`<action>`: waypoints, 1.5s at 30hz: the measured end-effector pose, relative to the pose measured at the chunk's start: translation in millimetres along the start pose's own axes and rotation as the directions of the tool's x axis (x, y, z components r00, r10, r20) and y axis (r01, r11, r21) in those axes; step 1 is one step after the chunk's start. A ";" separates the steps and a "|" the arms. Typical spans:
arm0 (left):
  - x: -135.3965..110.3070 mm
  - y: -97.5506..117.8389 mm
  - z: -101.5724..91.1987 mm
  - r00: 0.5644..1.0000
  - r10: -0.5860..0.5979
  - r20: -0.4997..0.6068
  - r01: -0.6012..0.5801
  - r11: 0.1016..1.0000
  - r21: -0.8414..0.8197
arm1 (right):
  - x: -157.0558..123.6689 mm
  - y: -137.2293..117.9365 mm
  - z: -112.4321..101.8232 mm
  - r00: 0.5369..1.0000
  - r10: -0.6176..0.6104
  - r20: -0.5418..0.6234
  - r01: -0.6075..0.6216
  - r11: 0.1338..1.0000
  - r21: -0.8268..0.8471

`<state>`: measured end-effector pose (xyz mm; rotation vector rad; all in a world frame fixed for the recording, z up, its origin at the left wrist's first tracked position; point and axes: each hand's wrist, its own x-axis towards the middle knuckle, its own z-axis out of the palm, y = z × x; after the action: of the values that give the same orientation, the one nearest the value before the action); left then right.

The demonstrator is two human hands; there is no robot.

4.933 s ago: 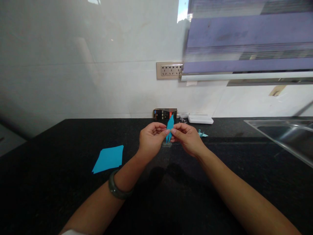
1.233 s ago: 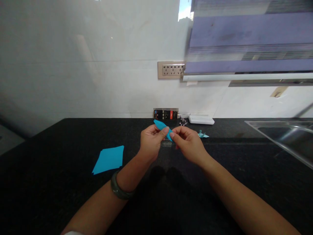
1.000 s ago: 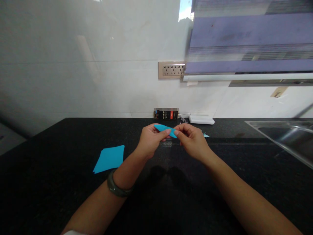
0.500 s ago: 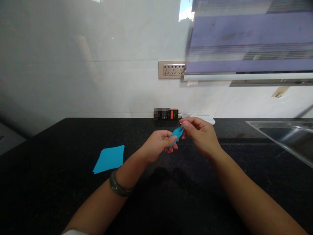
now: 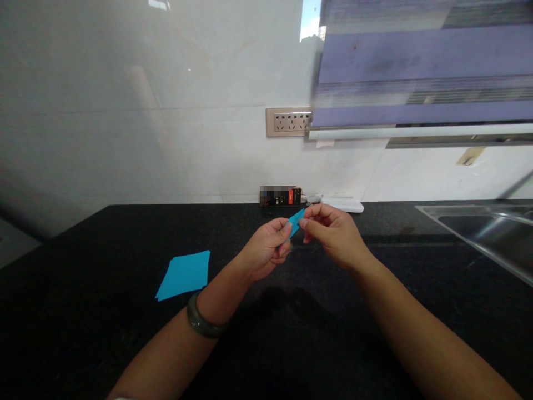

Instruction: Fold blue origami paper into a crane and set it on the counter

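A small piece of folded blue paper point(image 5: 296, 220) is held up over the dark counter, between my two hands. My left hand point(image 5: 268, 243) pinches its lower left part between thumb and fingers. At its right edge, the thumb and fingertips of my right hand point(image 5: 333, 230) are closed on the paper. My fingers cover part of the folds. Flat on the counter, left of my left forearm, lies a stack of blue paper sheets point(image 5: 185, 273) with slightly uneven edges.
The black counter point(image 5: 104, 311) runs back to a pale wall. Against the wall lean a phone point(image 5: 283, 196) with a lit screen and, beside it, a white power strip point(image 5: 343, 203). A metal sink point(image 5: 491, 228) is at the right. A purple-striped blind point(image 5: 416, 72) hangs above.
My right fingers have shifted down and left along the paper, closer to my left hand. The paper's split tip now looks like one closed point. The view has moved slightly.
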<state>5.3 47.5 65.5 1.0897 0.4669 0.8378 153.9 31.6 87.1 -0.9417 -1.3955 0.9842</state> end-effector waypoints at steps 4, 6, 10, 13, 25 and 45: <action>0.8 -1.4 2.3 0.997 0.032 -0.076 -0.026 0.997 0.077 | -0.8 -1.1 1.5 1.000 0.000 0.006 0.001 0.997 -0.072; 0.4 -0.9 3.3 0.994 0.025 -0.103 -0.014 0.995 0.101 | -1.5 -2.0 2.4 1.000 0.000 0.006 0.001 0.995 -0.103; -1.0 0.8 5.5 0.992 0.008 -0.128 0.003 0.996 0.089 | -2.6 -2.8 3.9 1.000 -0.011 0.004 0.012 0.993 -0.120; -1.7 1.8 6.3 0.992 0.016 -0.128 -0.007 0.998 0.067 | -2.3 -1.6 3.7 1.000 -0.027 0.010 0.028 0.991 -0.129; -2.4 5.5 5.1 0.988 0.057 -0.143 -0.031 0.983 0.179 | -4.6 0.5 2.1 0.995 -0.102 0.000 0.099 0.966 -0.238; -5.0 2.0 24.4 0.945 0.200 -0.258 -0.155 0.970 0.186 | -6.0 -1.5 1.0 0.982 0.072 0.173 -0.091 0.991 0.103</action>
<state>18.6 29.7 77.0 1.1840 0.6872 1.1353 153.2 25.4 86.5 -0.8548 -1.4358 1.2144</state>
